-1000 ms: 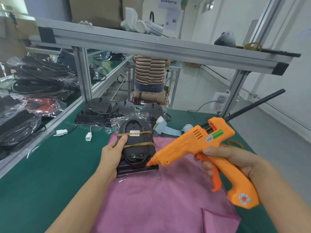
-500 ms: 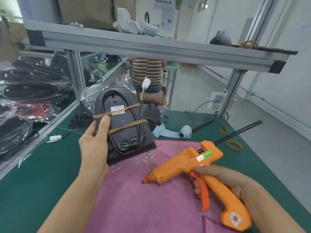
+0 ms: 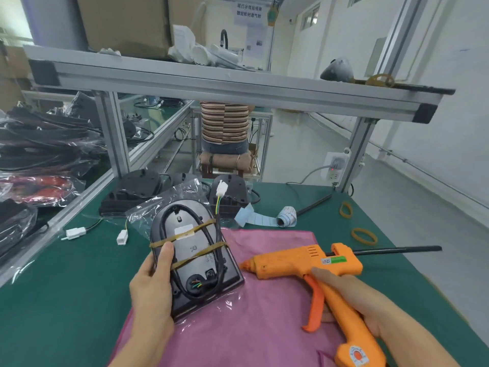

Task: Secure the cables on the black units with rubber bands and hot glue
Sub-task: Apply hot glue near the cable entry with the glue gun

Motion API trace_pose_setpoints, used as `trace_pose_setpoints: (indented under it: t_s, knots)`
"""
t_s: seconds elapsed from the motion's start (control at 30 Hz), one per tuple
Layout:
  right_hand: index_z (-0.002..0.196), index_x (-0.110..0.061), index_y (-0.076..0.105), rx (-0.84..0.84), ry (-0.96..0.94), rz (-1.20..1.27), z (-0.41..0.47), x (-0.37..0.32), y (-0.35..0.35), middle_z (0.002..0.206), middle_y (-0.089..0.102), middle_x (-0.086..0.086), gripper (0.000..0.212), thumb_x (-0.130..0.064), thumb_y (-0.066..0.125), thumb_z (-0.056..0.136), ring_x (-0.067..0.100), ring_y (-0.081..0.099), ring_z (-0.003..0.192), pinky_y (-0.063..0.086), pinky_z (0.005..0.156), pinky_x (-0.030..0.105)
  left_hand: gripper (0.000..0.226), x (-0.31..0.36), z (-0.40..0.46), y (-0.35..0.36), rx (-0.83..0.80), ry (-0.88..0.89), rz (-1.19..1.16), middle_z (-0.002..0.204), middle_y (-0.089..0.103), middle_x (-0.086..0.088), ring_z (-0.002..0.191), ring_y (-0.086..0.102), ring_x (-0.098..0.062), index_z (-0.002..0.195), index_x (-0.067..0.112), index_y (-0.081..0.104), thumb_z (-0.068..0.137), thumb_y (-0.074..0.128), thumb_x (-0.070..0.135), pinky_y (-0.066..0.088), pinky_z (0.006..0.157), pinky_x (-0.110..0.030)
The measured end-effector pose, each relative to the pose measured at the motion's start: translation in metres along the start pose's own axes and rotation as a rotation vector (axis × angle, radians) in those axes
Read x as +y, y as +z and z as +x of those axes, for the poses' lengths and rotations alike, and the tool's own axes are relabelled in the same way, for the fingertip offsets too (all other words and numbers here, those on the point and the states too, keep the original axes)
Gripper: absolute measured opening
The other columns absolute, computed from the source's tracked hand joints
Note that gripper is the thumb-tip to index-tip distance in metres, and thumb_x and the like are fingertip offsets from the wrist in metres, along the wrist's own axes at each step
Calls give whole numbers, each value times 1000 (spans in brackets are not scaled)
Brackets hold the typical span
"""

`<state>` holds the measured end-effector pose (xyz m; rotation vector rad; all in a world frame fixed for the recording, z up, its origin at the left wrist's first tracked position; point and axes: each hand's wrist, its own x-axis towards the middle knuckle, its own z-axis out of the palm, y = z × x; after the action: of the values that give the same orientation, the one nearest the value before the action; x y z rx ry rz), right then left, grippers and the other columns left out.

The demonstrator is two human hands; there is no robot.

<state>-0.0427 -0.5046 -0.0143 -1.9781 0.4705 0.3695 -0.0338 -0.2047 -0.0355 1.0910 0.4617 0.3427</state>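
Plainly the left hand (image 3: 152, 284) grips the black unit (image 3: 194, 256) by its edge, tilted over the pink cloth (image 3: 264, 308); it looks rigid, light, with slippery wrap. The right hand (image 3: 354, 298) clasps the glue gun (image 3: 307, 263) handle.

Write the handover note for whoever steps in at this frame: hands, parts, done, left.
Left hand grips the black unit, tilted up over the pink cloth.
Right hand holds the orange glue gun, nozzle beside the unit, not touching.
Done: cable looped on the unit under two rubber bands.
Left: whether glue is on cannot be told; more black units wait behind, spare bands at right.
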Motion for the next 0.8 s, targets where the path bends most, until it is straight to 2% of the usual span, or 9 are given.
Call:
trace_pose_setpoints:
  t_s: [0.13,0.2,0.33,0.4,0.47,0.53,0.6,0.67,0.8]
  knots:
    - [72,-5,68,160,1,-89,-6,0,11,65,70,12,55,-58,59,86,25,67,58,57,60,36,18,0,1,-4,11,34,3,104,74,-5,105,67,-31,99,23,72,87,68,36,49,98,-50]
    - [66,-15,61,256,5,-415,-7,-4,13,73,68,5,61,-68,41,89,23,66,73,45,59,31,18,1,1,-5,12,55,9,103,74,-5,104,67,-31,99,24,73,87,68,36,49,98,-51]
    - [100,-30,63,435,-24,-913,-15,-13,19,114,65,-5,55,-71,29,90,20,61,107,36,70,28,30,5,-2,-6,-30,91,23,107,74,-2,106,67,-27,112,21,70,87,68,36,47,102,-49]
    - [107,-30,61,491,-66,-1050,-22,-25,24,108,63,-9,46,-64,35,90,18,62,105,34,66,28,25,7,-3,-7,-60,109,36,107,74,1,107,66,-25,110,23,71,87,67,34,46,102,-48]
    - [94,-28,60,544,-180,-1138,-29,-41,32,100,63,-7,43,-64,37,90,19,62,100,35,64,29,10,11,-3,-8,-72,127,60,103,75,7,106,67,-21,97,31,71,88,67,32,47,102,-45]
    - [109,-30,60,450,-395,-920,-33,-55,47,109,64,-5,49,-69,40,86,16,61,104,39,71,28,7,14,-6,-7,-100,135,86,96,75,15,103,68,-16,88,38,70,88,66,32,48,100,-41]
    - [138,-34,42,53,-502,-417,-39,-73,69,127,57,-11,76,-74,52,75,4,58,110,42,83,18,9,18,-11,-6,-139,135,113,95,76,10,98,70,-19,93,34,73,89,64,33,52,95,-44]
    - [143,-42,29,-336,-497,-35,-46,-89,95,131,57,-15,91,-75,59,64,-2,58,112,45,89,13,15,24,-17,-6,-174,130,116,95,76,0,92,72,-26,101,32,73,89,64,34,54,90,-50]
    - [122,-45,47,-489,-637,180,-32,-99,135,111,68,-22,38,-31,65,91,0,65,102,51,77,11,14,40,-13,-16,-151,141,94,92,76,-2,85,73,-26,98,34,73,88,65,34,57,84,-49]
